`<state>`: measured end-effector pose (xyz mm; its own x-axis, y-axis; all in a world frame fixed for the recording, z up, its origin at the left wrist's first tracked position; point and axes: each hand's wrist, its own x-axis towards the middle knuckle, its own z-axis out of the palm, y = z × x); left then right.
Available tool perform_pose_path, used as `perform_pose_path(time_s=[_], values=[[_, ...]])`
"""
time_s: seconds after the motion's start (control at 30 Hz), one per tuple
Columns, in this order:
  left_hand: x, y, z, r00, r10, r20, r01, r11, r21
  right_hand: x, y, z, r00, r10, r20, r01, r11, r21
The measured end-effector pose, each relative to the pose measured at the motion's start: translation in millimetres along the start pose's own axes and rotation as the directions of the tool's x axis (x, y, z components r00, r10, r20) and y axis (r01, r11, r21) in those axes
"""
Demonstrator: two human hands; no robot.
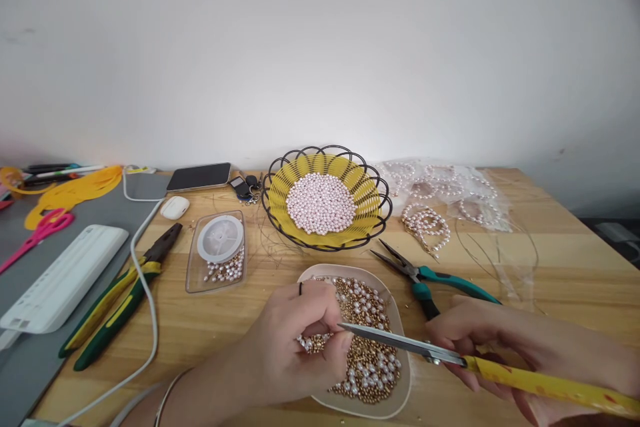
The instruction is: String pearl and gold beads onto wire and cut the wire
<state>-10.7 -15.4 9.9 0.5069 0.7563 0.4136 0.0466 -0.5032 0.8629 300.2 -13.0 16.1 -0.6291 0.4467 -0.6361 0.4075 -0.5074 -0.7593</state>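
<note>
My left hand (295,340) hovers over a white dish (403,387) of gold and pearl beads, fingers curled round a short beaded piece (314,343). My right hand (505,340) grips scissors (400,341) with yellow handles. Their blades look nearly closed and the tips reach my left fingertips. Teal-handled pliers (430,277) lie just beyond my right hand.
A black and yellow wire basket (370,197) of pink pearls stands behind the dish. Finished pearl strands (425,220) lie at the right. A clear tray (193,267) with a thread spool, green-yellow pliers (117,300), a white cable, a phone (200,176) and pink scissors (40,230) sit left.
</note>
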Motion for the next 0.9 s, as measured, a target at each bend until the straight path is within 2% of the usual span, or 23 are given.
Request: perform_pose_path(time_s=[0.13, 0.23, 0.37, 0.53, 0.7, 0.8, 0.9], values=[[1.6, 0.2, -1.2, 1.0, 0.027, 0.0, -0.027, 0.999, 0.047, -0.7, -1.1, 1.6, 1.0, -0.006, -0.029, 0.004, 0.998, -0.066], [2.2, 1.0, -2.2, 0.999, 0.037, 0.002, -0.037, 0.998, 0.051, -0.9, -2.3, 1.4, 1.0, -0.004, -0.016, 0.003, 0.999, -0.055], [0.6, 0.8, -1.8, 1.0, 0.025, 0.005, -0.025, 0.999, 0.028, 0.8, -0.4, -1.2, 1.0, 0.012, -0.011, -0.012, 1.0, -0.008], [-0.4, 0.5, -1.0, 1.0, 0.0, 0.014, -0.001, 1.0, 0.014, 2.5, 4.2, -3.4, 0.999, -0.01, -0.043, 0.007, 0.997, -0.072], [1.8, 2.2, -2.2, 0.999, 0.042, 0.009, -0.042, 0.998, 0.053, 0.2, -6.0, 2.7, 1.0, 0.007, -0.023, -0.008, 1.0, -0.012], [2.4, 3.0, -2.4, 0.998, 0.058, -0.002, -0.058, 0.997, 0.053, -1.3, -10.8, 4.0, 0.999, 0.032, -0.012, -0.033, 0.999, -0.04], [3.7, 4.0, -2.3, 0.999, 0.05, -0.01, -0.049, 0.997, 0.051, -1.3, -6.2, 0.5, 0.999, -0.034, -0.043, 0.028, 0.992, -0.122]])
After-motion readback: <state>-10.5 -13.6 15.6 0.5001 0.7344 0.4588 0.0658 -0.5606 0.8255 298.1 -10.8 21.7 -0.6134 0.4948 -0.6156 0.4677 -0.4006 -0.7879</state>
